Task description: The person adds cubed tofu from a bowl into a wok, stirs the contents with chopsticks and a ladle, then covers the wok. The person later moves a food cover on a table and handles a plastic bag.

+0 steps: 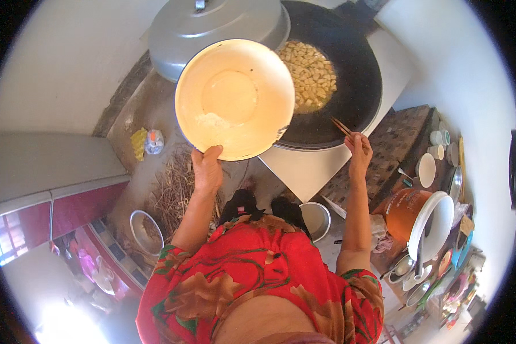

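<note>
My left hand [208,169] grips the rim of a cream enamel basin [231,100] with a dark edge. The basin is tilted so its inside shows, with a little whitish residue near the lower side. Beyond its right side lies a big black wok [355,74], partly hidden by the basin. Pale cubed pieces of food [309,74] lie in liquid at the wok's bottom. My right hand [359,150] holds a pair of wooden chopsticks [341,126] at the wok's near right rim, their tips apart from the food.
A large grey metal lid [223,26] stands at the back left. Dry twigs [178,186] cover the floor below, near a metal basin [146,232]. Another metal basin [316,221] sits by my feet. On the right are a brown bucket [404,212], bowls [426,169] and pans.
</note>
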Demonstrator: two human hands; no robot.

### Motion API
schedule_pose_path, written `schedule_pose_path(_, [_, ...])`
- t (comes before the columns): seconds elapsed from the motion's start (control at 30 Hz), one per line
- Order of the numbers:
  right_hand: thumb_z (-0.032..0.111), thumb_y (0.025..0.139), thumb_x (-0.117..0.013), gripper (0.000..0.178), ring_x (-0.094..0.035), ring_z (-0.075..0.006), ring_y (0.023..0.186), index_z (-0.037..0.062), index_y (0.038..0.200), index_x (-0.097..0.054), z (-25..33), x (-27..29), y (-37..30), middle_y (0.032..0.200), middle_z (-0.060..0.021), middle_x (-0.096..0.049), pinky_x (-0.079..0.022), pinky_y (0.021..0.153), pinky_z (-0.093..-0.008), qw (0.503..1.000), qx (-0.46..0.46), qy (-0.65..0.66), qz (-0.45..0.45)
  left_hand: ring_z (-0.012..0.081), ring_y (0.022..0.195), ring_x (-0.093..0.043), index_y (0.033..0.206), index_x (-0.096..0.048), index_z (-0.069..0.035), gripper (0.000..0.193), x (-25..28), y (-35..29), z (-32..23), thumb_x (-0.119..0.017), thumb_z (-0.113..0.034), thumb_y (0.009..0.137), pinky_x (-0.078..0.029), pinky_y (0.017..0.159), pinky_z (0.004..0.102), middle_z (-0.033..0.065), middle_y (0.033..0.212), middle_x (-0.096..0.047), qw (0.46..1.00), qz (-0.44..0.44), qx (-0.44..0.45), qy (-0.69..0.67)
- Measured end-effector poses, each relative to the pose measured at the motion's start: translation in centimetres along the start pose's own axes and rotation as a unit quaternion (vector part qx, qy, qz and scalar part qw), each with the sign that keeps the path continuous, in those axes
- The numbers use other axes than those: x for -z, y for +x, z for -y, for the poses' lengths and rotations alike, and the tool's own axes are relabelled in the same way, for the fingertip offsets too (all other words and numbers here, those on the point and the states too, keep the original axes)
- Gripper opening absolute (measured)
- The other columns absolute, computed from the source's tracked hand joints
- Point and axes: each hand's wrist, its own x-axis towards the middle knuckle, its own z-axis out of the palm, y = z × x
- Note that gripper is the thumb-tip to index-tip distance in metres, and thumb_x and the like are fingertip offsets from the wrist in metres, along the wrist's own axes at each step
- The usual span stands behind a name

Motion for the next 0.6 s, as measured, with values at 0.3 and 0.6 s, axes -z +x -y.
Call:
schedule_pose_path(0.3, [0.021,0.091,-0.051,0.024,-0.054,-0.0147,0.073,-0.0016,0.092,-0.058,0.2,0.3,-4.0,0.087,-0.0079,-0.058,-0.045,0.069,-0.0261,0.987,0.102,-0.109,-0.059,0.0227,0.098,-0.055,0.114,-0.045,0.006,0.042,0.8,-1.1,-0.7,-0.049,0.007,0.072,-0.043,0.086,0.0330,0.0125,0.108,-0.055,1.000,0.008,0.018,-0.002])
schedule_pose_path(0.6, [0.024,0.092,-0.046,0.029,-0.061,-0.0309,0.087,-0.0038,0.094,-0.055,9.2,-4.7,-7.2,0.098,-0.0142,-0.055,-0.053,0.075,-0.0384,0.953,0.090,0.235,0.168,0.0250,0.096,-0.057,0.111,-0.047,0.008,0.039,-0.5,-0.8,0.8,-0.052,0.001,0.073,-0.047,0.082,0.0382,0.0147,0.107,-0.057,0.996,0.074,0.036,0.020])
